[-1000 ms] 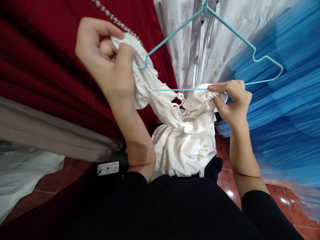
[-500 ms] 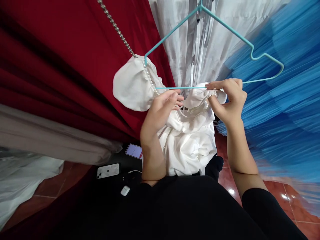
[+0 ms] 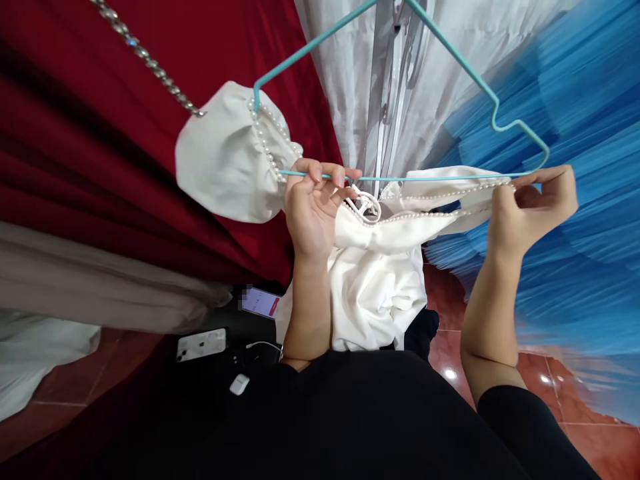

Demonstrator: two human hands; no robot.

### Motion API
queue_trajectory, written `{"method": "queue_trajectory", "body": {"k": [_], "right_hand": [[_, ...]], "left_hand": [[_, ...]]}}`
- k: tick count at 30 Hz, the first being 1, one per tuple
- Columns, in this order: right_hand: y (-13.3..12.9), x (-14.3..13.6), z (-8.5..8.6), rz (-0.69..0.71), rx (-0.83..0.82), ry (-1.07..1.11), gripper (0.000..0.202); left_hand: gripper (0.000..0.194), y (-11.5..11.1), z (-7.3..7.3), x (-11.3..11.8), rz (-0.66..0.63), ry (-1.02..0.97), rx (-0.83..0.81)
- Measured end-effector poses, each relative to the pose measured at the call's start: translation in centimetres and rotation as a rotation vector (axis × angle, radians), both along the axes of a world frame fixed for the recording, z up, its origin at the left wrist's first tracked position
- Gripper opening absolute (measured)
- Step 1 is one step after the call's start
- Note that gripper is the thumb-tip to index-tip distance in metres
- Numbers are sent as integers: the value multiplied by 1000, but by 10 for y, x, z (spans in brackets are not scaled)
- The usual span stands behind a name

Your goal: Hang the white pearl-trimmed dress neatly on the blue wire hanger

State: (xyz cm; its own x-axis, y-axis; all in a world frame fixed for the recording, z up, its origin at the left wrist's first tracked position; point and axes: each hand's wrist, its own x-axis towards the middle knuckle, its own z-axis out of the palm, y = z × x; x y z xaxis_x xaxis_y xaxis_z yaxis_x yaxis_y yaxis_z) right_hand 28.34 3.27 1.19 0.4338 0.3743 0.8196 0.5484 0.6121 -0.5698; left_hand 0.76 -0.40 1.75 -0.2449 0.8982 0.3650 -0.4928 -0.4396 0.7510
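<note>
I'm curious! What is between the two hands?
In the head view, the hanger's bar and the white dress's pearl neckline stretch between left hand and right hand.

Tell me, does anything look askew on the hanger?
Yes. The white dress sits unevenly on the teal wire hanger: its left puff sleeve is over the hanger's end, while the right hand holds the pearl-trimmed right shoulder below the bar. The left hand grips the bar.

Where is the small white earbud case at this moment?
In the head view the small white earbud case lies low and left of centre on the dark surface, just below the white phone, left of the person's left forearm.
</note>
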Motion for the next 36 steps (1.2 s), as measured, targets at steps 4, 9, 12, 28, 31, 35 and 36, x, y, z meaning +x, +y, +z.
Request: {"method": "queue_trajectory", "body": {"k": [4,9,12,28,31,35,36], "right_hand": [[3,29,35,-43,-34,5,23],[8,17,78,1,-92,-207,27],[20,-8,92,105,-95,-188,26],[-9,-92,3,380,-225,-739,27],[-5,-96,-7,327,-196,-646,30],[-6,-107,-7,277,-145,-608,19],[-6,-109,-6,268,-123,-598,18]], "left_hand": [[19,-2,1,-2,20,10,-5],[19,0,-1,-5,23,38,-15],[17,1,-2,-6,24,47,-34],[25,0,-15,-4,-10,94,-44],[34,-6,-22,-7,-7,183,-107],[31,-21,-14,-8,267,273,-112],[24,-24,-8,-8,398,256,-52]]}}
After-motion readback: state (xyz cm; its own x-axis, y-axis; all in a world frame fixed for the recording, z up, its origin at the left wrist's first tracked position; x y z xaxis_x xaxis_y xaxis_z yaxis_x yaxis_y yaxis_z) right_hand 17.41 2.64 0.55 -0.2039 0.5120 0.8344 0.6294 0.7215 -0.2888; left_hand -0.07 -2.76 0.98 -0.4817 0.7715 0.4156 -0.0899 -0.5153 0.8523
